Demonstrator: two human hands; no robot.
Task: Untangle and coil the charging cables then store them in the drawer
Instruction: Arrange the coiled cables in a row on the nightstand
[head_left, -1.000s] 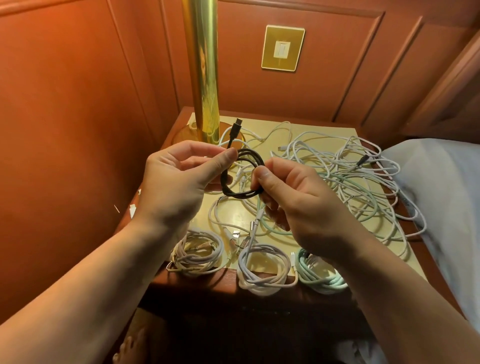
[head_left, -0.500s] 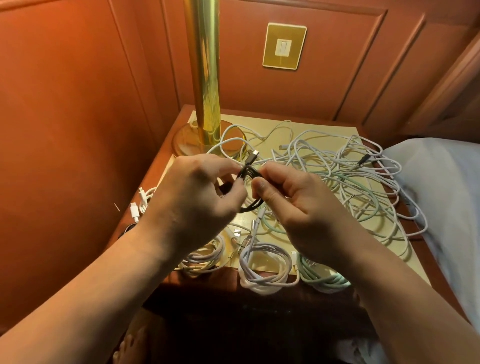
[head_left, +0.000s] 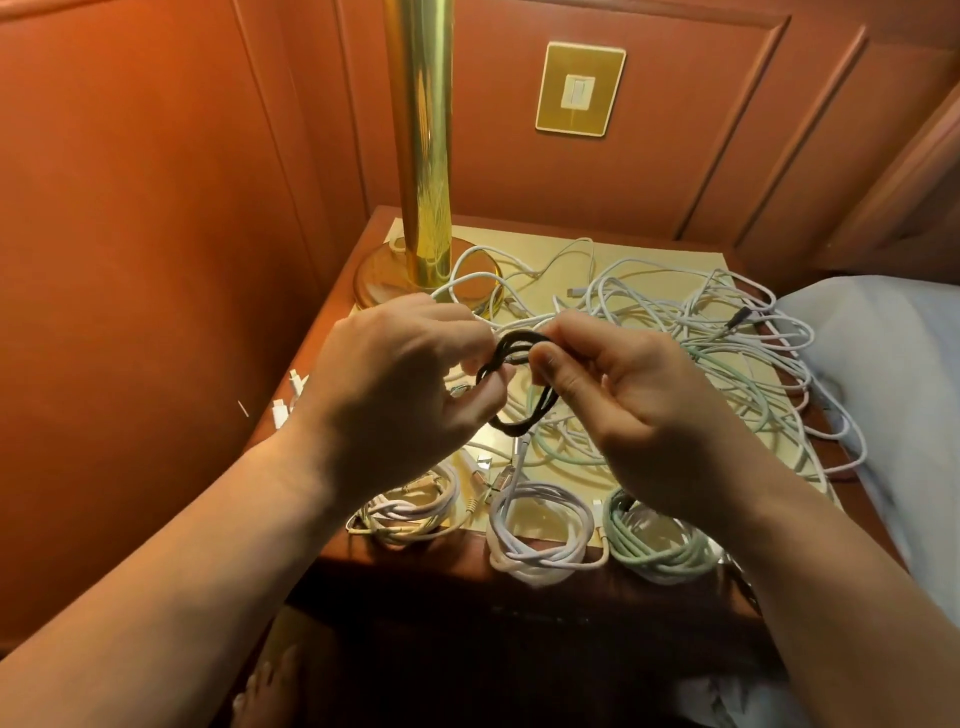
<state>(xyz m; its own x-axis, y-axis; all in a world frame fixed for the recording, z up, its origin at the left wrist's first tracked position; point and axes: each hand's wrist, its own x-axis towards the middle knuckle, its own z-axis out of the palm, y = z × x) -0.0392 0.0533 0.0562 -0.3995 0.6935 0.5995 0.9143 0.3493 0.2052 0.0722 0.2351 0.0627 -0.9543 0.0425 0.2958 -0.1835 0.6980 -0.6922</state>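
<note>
- Nearest, below the hands: three finished coils, cream coil (head_left: 408, 512), white coil (head_left: 540, 535) and green coil (head_left: 662, 545).
- Left hand (head_left: 400, 400) and right hand (head_left: 634, 400) both pinch the black cable (head_left: 519, 384), nearly coiled.
- Beyond the hands: loose cable tangle (head_left: 701, 332), not yet sorted; the drawer is unseen, so storing seems left.

black cable (head_left: 511, 384) coiled, three coils (head_left: 540, 530) nightstand-front

Warm, dim orange light, glare streaking the brass lamp pole (head_left: 423, 140); wide-angle bending at edges, deep shadow below.
</note>
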